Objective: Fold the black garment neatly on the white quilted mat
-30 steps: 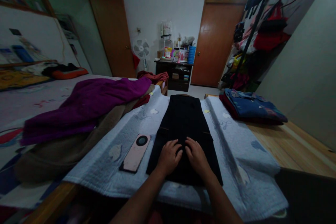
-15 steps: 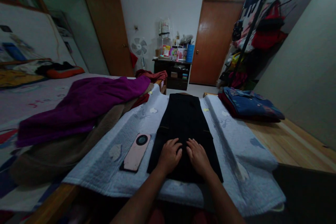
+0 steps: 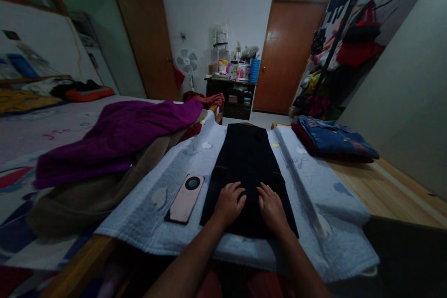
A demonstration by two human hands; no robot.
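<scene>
A black garment point(image 3: 247, 153) lies flat and lengthwise on a light blue patterned cloth point(image 3: 314, 186). Palm down on its near left part rests my left hand point(image 3: 229, 202), fingers slightly apart and holding nothing. My right hand point(image 3: 271, 205) lies on the near right part in the same way, also holding nothing. Between the two hands a strip of black fabric shows. To the left of the garment, on the blue cloth, is a pink phone point(image 3: 185, 199) with a round dark camera ring.
Purple point(image 3: 118, 135) and brown point(image 3: 139, 172) fabrics lie on the bed at left. Folded denim clothing point(image 3: 335, 137) sits on a wooden surface point(image 3: 370, 184) at right. Farther back stand a fan point(image 3: 187, 61), a dark cabinet point(image 3: 226, 98) and hanging bags point(image 3: 361, 39).
My right hand has shifted slightly to the right, so the gap between my hands is wider. The whole view has moved a little. Both hands stay on the black garment.
</scene>
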